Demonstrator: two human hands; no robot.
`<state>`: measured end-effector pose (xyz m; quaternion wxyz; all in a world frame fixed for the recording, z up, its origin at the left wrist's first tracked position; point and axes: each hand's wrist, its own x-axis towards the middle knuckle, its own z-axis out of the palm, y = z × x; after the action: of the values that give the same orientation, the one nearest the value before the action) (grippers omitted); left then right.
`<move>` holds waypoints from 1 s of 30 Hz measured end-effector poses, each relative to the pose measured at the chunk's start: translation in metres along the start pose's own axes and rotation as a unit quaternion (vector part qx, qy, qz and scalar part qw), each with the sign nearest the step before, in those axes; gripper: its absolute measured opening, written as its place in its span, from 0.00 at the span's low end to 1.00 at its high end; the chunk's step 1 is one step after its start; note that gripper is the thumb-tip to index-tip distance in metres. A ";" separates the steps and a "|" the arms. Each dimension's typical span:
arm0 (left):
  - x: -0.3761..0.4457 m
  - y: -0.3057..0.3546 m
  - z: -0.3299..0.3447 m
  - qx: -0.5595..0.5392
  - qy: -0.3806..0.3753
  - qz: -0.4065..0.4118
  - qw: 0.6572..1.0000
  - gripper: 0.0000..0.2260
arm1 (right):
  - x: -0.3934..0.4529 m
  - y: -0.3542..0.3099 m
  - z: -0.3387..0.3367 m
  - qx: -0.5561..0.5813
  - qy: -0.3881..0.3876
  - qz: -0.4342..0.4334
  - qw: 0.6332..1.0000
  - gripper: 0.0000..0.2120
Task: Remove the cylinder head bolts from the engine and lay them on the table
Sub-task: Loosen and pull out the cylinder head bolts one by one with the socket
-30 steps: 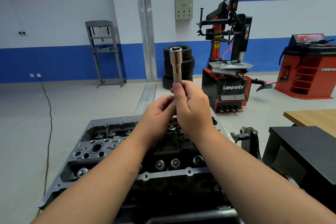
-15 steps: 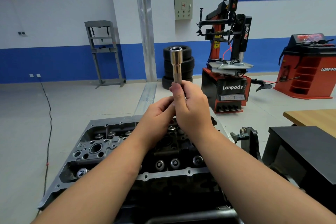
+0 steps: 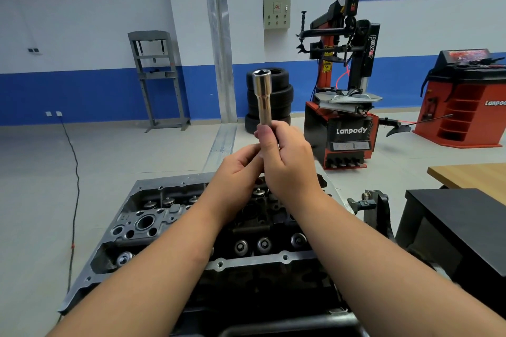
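Gleaming upright above the engine [image 3: 153,216], a chrome socket [image 3: 262,96].

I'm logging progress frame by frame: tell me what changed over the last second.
Almost nothing. The long socket sank very slightly in view, upright throughout. The right hand still grips its lower end, and the left hand stays against it from below. Nothing was picked up or released; the cylinder head is unchanged.

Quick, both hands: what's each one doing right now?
Left hand: fingers curled at the lower end of the socket, apparently pinching it.
Right hand: grips the socket upright.
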<state>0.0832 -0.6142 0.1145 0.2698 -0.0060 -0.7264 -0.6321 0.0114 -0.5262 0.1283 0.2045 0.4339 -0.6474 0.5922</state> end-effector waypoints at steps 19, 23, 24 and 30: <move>0.002 -0.005 -0.003 0.042 0.012 0.012 0.999 0.09 | 0.000 0.001 -0.001 0.045 0.003 0.000 0.999 0.14; 0.005 -0.005 -0.004 0.058 0.021 0.026 0.998 0.05 | -0.002 0.001 0.000 0.042 -0.004 -0.003 0.999 0.15; 0.005 -0.006 -0.003 0.050 0.021 0.024 0.998 0.04 | -0.002 0.001 -0.001 0.043 0.004 0.000 0.999 0.15; 0.003 -0.006 -0.003 -0.001 -0.006 0.001 1.000 0.12 | 0.001 0.003 0.000 0.035 0.028 -0.002 0.999 0.07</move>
<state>0.0796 -0.6195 0.1106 0.2661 -0.0110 -0.7271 -0.6328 0.0089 -0.5268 0.1270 0.2084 0.4257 -0.6196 0.6256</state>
